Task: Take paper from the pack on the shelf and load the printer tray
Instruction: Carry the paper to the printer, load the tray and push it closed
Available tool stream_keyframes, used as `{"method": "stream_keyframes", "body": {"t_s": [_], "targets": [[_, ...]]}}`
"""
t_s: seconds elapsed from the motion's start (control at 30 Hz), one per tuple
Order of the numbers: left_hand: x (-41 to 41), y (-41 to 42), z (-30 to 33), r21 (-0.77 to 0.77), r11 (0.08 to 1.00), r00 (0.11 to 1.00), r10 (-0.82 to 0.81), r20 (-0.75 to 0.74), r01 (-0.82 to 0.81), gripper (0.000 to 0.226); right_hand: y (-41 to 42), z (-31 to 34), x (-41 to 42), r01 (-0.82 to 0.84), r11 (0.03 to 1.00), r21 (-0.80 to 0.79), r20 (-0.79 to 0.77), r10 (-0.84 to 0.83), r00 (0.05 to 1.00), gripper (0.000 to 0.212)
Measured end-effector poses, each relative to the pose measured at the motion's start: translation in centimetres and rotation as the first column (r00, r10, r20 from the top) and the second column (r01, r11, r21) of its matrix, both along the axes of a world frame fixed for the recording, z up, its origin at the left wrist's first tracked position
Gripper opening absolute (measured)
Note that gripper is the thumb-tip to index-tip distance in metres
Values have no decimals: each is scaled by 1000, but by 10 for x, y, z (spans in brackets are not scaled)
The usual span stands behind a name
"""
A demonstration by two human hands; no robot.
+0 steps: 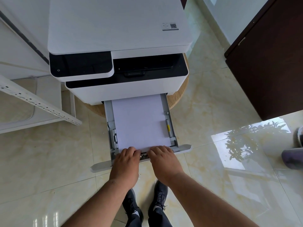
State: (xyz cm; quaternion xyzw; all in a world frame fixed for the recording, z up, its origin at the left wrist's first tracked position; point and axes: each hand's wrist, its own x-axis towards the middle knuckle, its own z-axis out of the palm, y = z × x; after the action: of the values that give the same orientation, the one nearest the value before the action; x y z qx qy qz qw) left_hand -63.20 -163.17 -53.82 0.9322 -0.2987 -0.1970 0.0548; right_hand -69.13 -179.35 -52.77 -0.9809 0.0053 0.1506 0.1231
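Note:
A white and black printer (118, 46) stands on a round wooden stand. Its grey paper tray (168, 112) is pulled out toward me, and a stack of white paper (139, 122) lies flat in it between the side guides. Both of my hands rest at the tray's near end. My left hand (126, 163) has its fingers curled down on the near edge of the paper. Beside it, my right hand (164, 161) presses its fingers on the same edge, close to the tray's rear guide. The paper pack and shelf top are out of view.
A white metal shelf frame (37, 104) with perforated rails stands at the left. A dark brown cabinet (268, 63) is at the right. The floor is glossy cream tile (213, 112). My dark shoes (147, 205) are below the tray, and another person's foot (293, 158) shows at the right edge.

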Motion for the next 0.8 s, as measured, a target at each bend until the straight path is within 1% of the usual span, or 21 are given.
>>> {"method": "stream_keyframes", "body": {"t_s": [0.1, 0.2, 0.27, 0.33, 0.4, 0.43, 0.47, 0.53, 0.6, 0.67, 0.7, 0.77, 0.8], "targets": [[-1, 2, 4, -4, 1000, 1000, 19, 16, -19, 42, -1, 3, 2, -4, 1000, 13, -37, 4, 999, 42], [-4, 8, 13, -10, 999, 998, 48, 27, -47, 34, -3, 11, 3, 9, 1000, 30, -111, -6, 994, 52], [-7, 14, 20, -18, 999, 999, 46, 29, -45, 41, -7, 21, 0, 28, 999, 37, -155, -22, 988, 57], [-10, 22, 28, -17, 998, 999, 54, -5, -54, 51, -17, 34, -5, 84, 994, 69, -179, -70, 981, 59], [-12, 31, 34, -45, 987, 986, 149, -76, -153, 55, -32, 45, -10, 184, 975, 127, -176, -160, 971, 57], [-12, 36, 37, -83, 965, 963, 236, -130, -248, 55, -41, 50, -11, 248, 956, 157, -181, -219, 959, 55], [-11, 39, 40, -127, 922, 921, 339, -192, -366, 53, -50, 53, -10, 320, 929, 184, -183, -288, 940, 54], [-5, 44, 45, -192, 770, 783, 541, -308, -608, 51, -66, 56, -6, 481, 847, 228, -174, -451, 876, 49], [4, 43, 48, -203, 611, 636, 666, -390, -765, 49, -78, 57, 3, 605, 741, 291, -186, -577, 795, 48], [17, 39, 48, -210, 505, 543, 716, -438, -837, 47, -83, 56, 15, 674, 651, 349, -230, -638, 735, 47], [23, 37, 47, -215, 481, 523, 724, -450, -850, 45, -82, 55, 22, 698, 617, 362, -257, -654, 712, 42], [35, 31, 44, -229, 473, 524, 733, -433, -851, 34, -81, 52, 36, 732, 567, 377, -298, -674, 676, 28], [40, 28, 43, -238, 482, 537, 744, -397, -843, 20, -78, 51, 42, 749, 550, 369, -309, -688, 657, 22]]}}
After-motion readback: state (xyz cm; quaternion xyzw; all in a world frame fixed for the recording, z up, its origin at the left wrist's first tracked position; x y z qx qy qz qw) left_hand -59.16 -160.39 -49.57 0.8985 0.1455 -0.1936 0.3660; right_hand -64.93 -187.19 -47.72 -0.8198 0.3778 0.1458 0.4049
